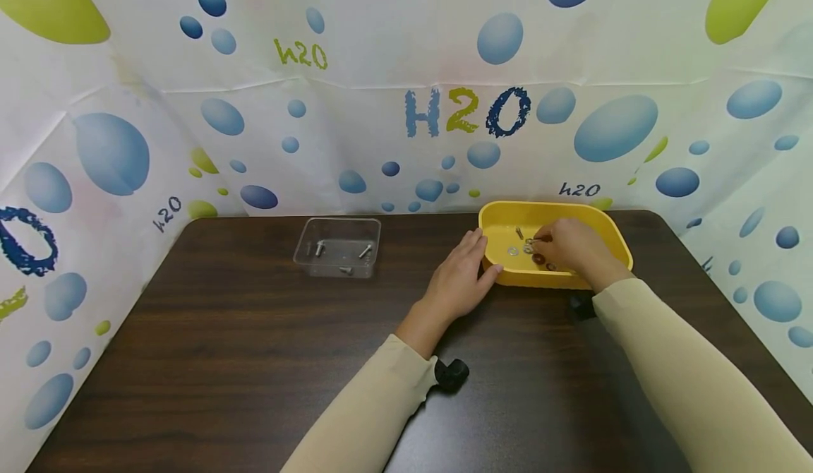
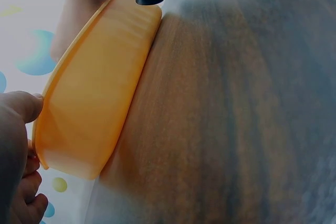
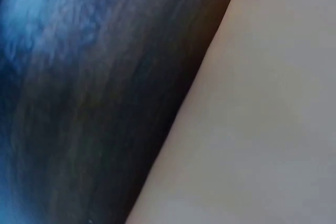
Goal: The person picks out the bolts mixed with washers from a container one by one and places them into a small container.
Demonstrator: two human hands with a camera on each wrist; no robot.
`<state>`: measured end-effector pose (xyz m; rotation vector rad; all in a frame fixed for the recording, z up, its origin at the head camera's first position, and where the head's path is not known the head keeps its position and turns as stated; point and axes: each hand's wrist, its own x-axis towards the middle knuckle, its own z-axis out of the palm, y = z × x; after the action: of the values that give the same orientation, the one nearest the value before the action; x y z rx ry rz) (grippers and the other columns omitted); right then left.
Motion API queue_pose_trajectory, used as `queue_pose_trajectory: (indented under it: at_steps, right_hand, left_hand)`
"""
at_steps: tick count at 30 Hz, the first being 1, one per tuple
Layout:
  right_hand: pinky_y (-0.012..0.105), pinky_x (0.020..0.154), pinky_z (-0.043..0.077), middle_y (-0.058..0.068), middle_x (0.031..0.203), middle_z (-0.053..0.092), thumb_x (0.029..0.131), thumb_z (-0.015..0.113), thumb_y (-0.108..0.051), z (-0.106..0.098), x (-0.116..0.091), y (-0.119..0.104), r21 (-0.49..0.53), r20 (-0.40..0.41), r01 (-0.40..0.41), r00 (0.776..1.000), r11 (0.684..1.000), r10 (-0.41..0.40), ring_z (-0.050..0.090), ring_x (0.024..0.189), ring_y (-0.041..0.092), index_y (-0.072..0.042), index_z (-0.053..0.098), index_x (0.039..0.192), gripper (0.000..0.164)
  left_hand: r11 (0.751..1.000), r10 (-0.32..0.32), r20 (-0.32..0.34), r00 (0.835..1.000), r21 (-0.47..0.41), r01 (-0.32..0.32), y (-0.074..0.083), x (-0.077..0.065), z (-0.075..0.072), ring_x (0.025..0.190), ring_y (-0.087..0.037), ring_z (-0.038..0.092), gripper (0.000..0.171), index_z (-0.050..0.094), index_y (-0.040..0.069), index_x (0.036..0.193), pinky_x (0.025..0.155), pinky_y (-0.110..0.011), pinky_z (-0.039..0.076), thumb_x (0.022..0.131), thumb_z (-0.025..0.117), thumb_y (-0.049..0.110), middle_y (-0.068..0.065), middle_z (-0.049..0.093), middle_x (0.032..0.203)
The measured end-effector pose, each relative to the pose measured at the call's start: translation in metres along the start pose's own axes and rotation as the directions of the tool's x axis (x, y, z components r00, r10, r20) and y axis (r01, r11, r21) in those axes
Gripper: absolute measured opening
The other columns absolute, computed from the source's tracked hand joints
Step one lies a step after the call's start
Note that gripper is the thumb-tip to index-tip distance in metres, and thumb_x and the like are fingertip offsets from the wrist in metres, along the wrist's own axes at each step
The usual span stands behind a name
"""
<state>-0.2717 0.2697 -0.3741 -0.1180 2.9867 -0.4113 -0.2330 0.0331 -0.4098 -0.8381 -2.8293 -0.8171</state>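
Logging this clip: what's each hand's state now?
Left hand: open, touching the yellow tray.
Right hand: inside the tray; whether it holds anything cannot be told.

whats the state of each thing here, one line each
Yellow tray: upright, open-topped
Small parts: scattered loose in the yellow tray
Clear container: upright, open-topped
Metal pieces: lying in the clear container
Left hand: touching the yellow tray's left end
Right hand: fingers down among small parts, grip unclear

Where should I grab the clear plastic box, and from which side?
Probably hold the clear plastic box by its left and right rims, coming from both sides: nothing blocks them, while its far side sits by the backdrop. Keep it level; loose screws lie inside.
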Motion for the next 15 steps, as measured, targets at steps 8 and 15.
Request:
queue_pose_trajectory:
  at_steps: [8,15]
  right_hand:
    - [0.058,0.104,0.042,0.018,0.120,0.069,0.095,0.064,-0.032,0.0017,-0.0001,-0.0002,0.063,-0.058,0.047,0.997,0.997,-0.043,0.060,0.109,0.036,-0.005,0.070,0.123,0.039]
    - [0.055,0.099,0.048,0.014,0.114,0.072,0.095,0.064,-0.034,0.0022,-0.0008,-0.0048,0.123,-0.104,0.073,0.993,0.990,-0.060,0.062,0.100,0.031,-0.008,0.072,0.120,0.037]
  left_hand:
    - [1.000,-0.003,0.012,1.000,-0.011,0.003,0.0010,0.0006,-0.0008,0.151,-0.020,0.022,0.068,0.031,0.006,0.154,0.120,-0.040,0.027,0.102,0.048,0.046,-0.006,0.026,0.162]
    - [1.000,-0.014,0.017,1.000,-0.019,0.014,0.0006,0.0005,-0.0011,0.151,-0.019,0.021,0.069,0.030,0.007,0.155,0.120,-0.040,0.026,0.102,0.048,0.047,-0.005,0.024,0.163]
